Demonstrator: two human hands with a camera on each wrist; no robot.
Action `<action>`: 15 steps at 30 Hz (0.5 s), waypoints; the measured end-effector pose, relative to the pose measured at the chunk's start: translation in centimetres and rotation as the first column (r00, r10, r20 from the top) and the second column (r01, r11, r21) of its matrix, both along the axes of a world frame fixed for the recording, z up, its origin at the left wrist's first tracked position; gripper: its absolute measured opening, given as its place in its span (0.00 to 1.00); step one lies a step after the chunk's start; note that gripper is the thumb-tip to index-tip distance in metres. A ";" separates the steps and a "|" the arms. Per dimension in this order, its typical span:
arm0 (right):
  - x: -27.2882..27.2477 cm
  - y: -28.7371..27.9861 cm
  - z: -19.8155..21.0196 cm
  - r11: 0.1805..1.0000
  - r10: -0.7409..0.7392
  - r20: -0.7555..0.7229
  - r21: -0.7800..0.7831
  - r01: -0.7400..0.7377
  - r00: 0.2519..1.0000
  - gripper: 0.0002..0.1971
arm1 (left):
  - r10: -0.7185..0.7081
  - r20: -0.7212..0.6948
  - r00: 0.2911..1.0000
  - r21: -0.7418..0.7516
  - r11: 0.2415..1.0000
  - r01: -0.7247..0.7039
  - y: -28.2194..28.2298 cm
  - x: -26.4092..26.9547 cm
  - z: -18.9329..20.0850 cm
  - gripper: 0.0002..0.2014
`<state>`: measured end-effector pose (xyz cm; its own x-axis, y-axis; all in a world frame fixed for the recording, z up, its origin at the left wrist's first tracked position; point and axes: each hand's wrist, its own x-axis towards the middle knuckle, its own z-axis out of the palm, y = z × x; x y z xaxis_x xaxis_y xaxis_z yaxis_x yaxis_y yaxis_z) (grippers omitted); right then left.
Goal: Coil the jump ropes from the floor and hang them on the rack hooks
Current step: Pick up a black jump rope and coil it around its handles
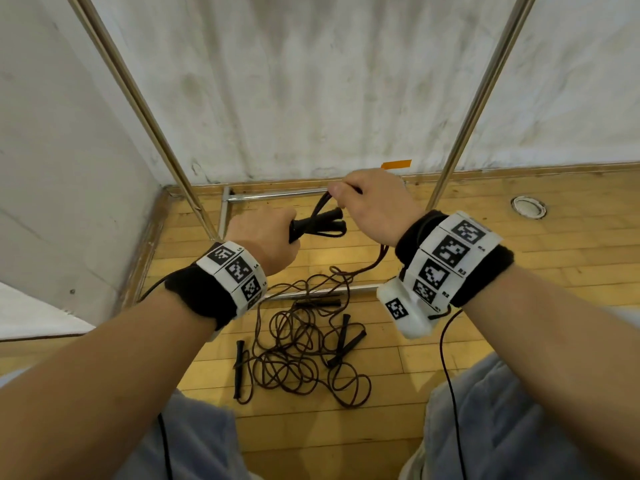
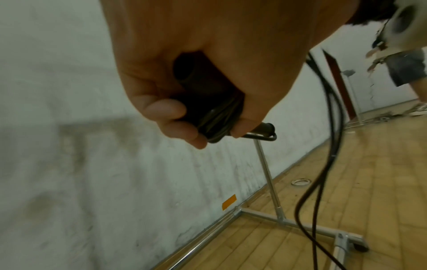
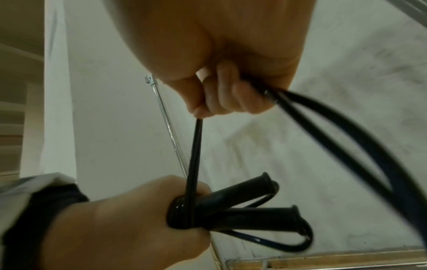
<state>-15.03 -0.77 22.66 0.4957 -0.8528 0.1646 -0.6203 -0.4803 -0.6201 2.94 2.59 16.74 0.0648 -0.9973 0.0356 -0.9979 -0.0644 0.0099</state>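
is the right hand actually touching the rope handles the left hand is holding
Apart. The right wrist view shows the right hand pinching only the cord above, with a clear gap down to the handles gripped by the left hand.

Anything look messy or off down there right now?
Yes: the ropes on the floor lie in one tangled heap, handles scattered through the loops, some cord draped over the rack base. The rope held in both hands looks orderly.
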 end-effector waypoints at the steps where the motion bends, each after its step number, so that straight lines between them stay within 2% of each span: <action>1: 0.0 -0.3 -0.1 0.999 -0.032 0.012 -0.012 0.033 0.999 0.21 | -0.038 0.017 0.999 -0.008 0.999 0.038 0.3 -0.6 0.0 0.05; 5: -0.1 -1.4 -0.8 0.993 -0.111 -0.039 -0.053 0.109 0.993 0.20 | -0.148 -0.002 0.989 -0.011 0.989 0.147 1.0 -2.1 -0.1 0.11; 9: -0.9 -2.6 -1.1 0.986 -0.165 -0.042 0.009 0.165 0.985 0.24 | -0.231 -0.091 0.969 -0.075 0.972 0.225 1.5 -2.3 0.4 0.14; 13: -1.4 -3.1 -1.1 0.967 -0.149 0.038 0.213 0.137 0.988 0.20 | -0.375 -0.156 0.914 -0.245 0.911 0.332 2.0 -2.2 1.6 0.13; 15: -1.6 -3.1 -1.1 0.931 -0.155 0.137 0.351 0.098 0.978 0.19 | -0.426 -0.180 0.886 -0.319 0.878 0.357 2.2 -1.9 2.4 0.11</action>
